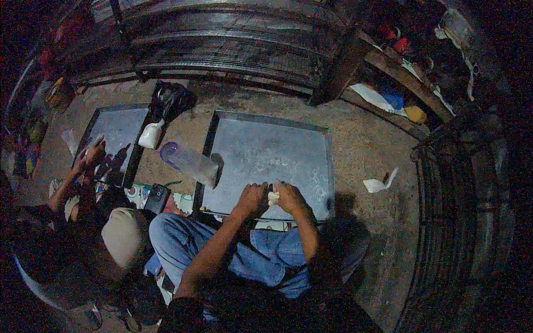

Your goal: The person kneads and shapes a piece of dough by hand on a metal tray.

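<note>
Black plastic bag (pixel 173 100) on floor (pixel 383 144), white bag (pixel 150 135) just beside it. Small white packet (pixel 377 185) at right. Dark slatted rack (pixel 233 50) along far side.

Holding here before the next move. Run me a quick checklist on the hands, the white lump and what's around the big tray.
1. White lump in hand: ok, it shows between the left hand and right hand.
2. Both hands at the big tray: ok, at its near side.
3. Tray surface clean: not ok, pale smears and specks mark it.
4. Clear jar standing steady: cannot tell; it overlaps the tray's left edge in this view.
5. Other person's hand out of the way: ok, it is by the smaller tray on the left.
6. Right-side white bag off the tray: ok, on the floor.
</note>
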`<control>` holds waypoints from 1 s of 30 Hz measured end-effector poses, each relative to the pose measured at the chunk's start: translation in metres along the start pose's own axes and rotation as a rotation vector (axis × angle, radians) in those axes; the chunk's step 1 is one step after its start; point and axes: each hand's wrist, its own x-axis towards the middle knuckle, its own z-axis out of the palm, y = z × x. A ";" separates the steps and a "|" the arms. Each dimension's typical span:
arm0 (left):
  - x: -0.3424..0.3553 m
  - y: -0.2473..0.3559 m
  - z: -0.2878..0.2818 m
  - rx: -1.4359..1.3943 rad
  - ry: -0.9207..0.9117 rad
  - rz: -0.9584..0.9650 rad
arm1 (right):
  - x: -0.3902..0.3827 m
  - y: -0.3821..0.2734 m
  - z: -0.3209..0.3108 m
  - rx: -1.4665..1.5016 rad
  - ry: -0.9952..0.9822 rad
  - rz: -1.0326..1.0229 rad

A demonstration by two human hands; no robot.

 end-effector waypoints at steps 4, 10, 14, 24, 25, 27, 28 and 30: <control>0.001 -0.024 -0.019 -0.199 -0.194 0.133 | 0.004 0.015 -0.006 0.129 -0.166 0.011; 0.010 -0.014 -0.059 -0.775 -0.153 0.020 | 0.013 0.040 -0.017 0.697 -0.118 0.128; 0.009 -0.020 -0.050 -0.937 -0.067 -0.101 | 0.015 0.018 -0.018 0.556 0.134 0.230; 0.004 0.024 -0.060 -0.901 -0.150 -0.182 | 0.037 0.041 0.017 0.121 0.416 0.300; -0.002 0.017 -0.064 -0.867 -0.130 -0.164 | 0.033 0.033 0.010 0.128 0.431 0.314; -0.010 0.010 -0.072 -0.920 -0.104 -0.203 | 0.027 0.025 0.001 0.138 0.474 0.351; 0.001 0.023 -0.075 -0.955 -0.137 -0.203 | 0.032 0.054 0.004 0.166 0.526 0.354; 0.009 0.032 -0.085 -0.889 -0.182 -0.285 | 0.035 0.078 0.008 0.173 0.542 0.388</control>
